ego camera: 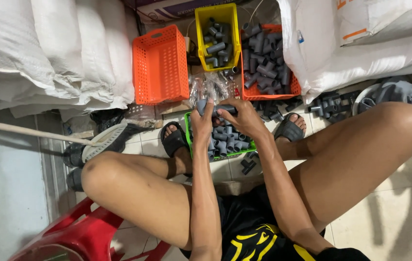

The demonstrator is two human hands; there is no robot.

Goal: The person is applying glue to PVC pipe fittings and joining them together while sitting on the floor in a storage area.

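Both of my hands hold one grey plastic pipe fitting point(214, 108) above a green basket point(188, 126) filled with several grey fittings. My left hand point(201, 125) grips its left end, and my right hand point(242, 117) pinches its right end with the fingers curled over it. I sit on a red plastic stool point(82, 229) with knees spread, feet in black sandals on either side of the green basket.
An orange basket point(160, 65) stands empty at the back left. A yellow basket point(216, 36) and a second orange basket point(268, 60) hold several grey fittings. White sacks point(51, 48) pile up left and right. Loose fittings point(331, 106) lie on the tiled floor.
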